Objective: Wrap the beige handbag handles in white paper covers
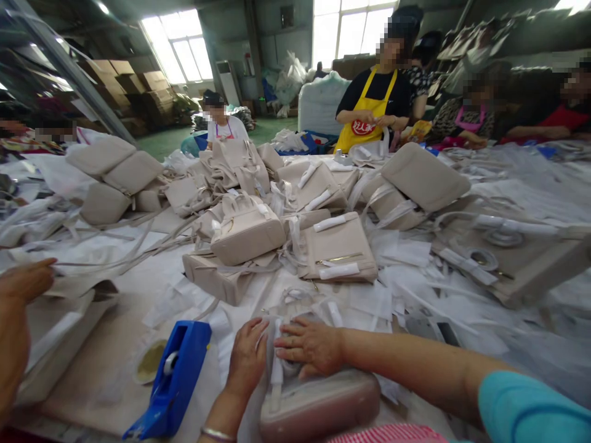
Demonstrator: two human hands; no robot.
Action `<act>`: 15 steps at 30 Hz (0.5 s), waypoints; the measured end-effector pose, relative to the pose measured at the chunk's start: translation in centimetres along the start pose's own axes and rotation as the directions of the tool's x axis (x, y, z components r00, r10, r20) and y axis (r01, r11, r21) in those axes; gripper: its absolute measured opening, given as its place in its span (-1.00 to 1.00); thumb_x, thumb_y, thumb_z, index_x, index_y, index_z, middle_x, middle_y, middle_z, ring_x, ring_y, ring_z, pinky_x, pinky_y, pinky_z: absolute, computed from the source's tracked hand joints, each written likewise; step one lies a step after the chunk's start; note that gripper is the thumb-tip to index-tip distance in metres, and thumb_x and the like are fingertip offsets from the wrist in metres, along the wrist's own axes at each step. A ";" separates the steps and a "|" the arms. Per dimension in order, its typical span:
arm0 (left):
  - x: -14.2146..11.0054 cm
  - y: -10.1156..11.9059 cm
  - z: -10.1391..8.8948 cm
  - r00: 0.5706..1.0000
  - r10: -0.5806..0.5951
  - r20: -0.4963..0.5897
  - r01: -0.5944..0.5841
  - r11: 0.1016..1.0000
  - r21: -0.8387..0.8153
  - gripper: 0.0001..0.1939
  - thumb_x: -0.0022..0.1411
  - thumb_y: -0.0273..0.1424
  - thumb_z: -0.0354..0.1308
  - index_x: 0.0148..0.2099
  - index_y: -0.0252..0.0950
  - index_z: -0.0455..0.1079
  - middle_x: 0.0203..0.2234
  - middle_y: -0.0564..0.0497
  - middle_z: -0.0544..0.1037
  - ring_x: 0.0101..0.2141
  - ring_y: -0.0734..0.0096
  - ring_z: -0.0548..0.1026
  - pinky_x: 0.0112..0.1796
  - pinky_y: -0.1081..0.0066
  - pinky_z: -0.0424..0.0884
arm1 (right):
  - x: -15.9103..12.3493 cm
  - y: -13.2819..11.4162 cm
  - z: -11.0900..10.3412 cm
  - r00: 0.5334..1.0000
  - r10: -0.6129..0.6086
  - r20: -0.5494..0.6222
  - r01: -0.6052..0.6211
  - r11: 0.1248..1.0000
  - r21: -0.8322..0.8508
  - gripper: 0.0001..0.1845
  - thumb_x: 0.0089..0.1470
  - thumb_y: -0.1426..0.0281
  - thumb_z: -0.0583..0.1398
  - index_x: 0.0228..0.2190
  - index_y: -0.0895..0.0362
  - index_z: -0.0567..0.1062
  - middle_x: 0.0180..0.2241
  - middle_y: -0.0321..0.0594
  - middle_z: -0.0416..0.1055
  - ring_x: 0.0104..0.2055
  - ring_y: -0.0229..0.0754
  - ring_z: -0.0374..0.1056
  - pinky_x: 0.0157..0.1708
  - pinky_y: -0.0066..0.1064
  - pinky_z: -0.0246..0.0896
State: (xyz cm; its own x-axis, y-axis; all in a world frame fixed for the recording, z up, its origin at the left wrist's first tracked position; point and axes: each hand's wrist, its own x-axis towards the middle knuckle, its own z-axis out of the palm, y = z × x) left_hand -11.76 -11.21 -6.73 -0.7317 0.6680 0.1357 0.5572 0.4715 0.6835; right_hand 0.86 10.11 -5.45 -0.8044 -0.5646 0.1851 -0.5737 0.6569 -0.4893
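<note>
A beige handbag in a cloudy plastic wrap [323, 403] lies at the near table edge, right under me. My left hand [247, 360] rests against its left side with fingers curled over the top, next to a white paper-wrapped handle strip [276, 372]. My right hand [310, 346] lies flat on the bag's top with fingers stretched out towards the left hand, holding nothing. My right sleeve is teal.
A blue tape dispenser [173, 381] lies left of my hands beside a small round dish [148, 363]. Another person's hand [21, 307] reaches in at far left. Several beige bags [339, 252] and white paper scraps cover the table [115, 344]. Several people work at the far side.
</note>
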 end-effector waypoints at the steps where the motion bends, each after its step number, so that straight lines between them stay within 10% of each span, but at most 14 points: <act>1: 1.1 0.0 0.1 0.997 0.068 0.025 -0.068 0.997 0.030 -0.67 0.28 -0.30 0.00 0.00 -0.22 0.49 -0.01 -0.16 0.49 0.04 0.18 0.41 0.14 0.15 0.31 | -0.1 -0.2 -0.8 0.998 0.031 -0.048 -0.031 1.000 0.006 -0.38 0.22 0.18 0.10 0.26 0.02 0.17 0.28 -0.10 0.14 0.36 0.09 -0.09 0.27 0.05 -0.21; 3: 3.0 -0.2 0.4 0.985 0.132 0.112 -0.140 0.988 0.068 -0.66 0.31 -0.31 -0.02 0.03 -0.20 0.48 0.00 -0.15 0.50 0.05 0.18 0.40 0.14 0.14 0.30 | -0.8 0.1 -2.4 0.965 0.161 -0.209 -0.157 0.987 0.036 -0.48 0.24 0.26 0.07 0.21 0.03 0.25 0.25 -0.08 0.20 0.32 0.03 0.01 0.25 -0.02 -0.11; 6: 4.6 -0.7 0.7 0.963 0.140 0.232 -0.164 0.982 0.089 -0.64 0.31 -0.31 -0.04 0.02 -0.20 0.49 -0.04 -0.14 0.52 0.01 0.18 0.42 0.11 0.17 0.33 | -2.7 2.5 -4.0 0.778 0.499 -0.381 -0.469 0.865 0.177 -0.59 0.22 0.40 0.03 0.06 0.13 0.43 0.09 0.00 0.37 0.15 -0.02 0.23 0.16 -0.12 0.06; 15: 6.2 -1.7 2.9 0.965 -0.126 0.228 0.097 0.986 0.134 -0.69 0.23 -0.38 -0.05 -0.24 -0.26 0.55 -0.29 -0.11 0.57 -0.16 0.23 0.51 0.01 0.26 0.38 | -6.2 8.2 -1.0 0.564 0.810 -0.163 -0.747 0.584 0.318 -0.70 0.15 0.34 0.10 -0.35 0.16 0.63 -0.35 -0.15 0.53 -0.22 -0.10 0.38 -0.12 -0.35 0.22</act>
State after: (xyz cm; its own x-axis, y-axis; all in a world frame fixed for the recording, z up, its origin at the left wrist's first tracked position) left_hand -16.14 -6.24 -9.12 -0.6867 0.7172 -0.1186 0.5314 0.6066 0.5913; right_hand 0.96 19.50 -9.71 -0.9432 0.2947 -0.1532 0.3148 0.6460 -0.6954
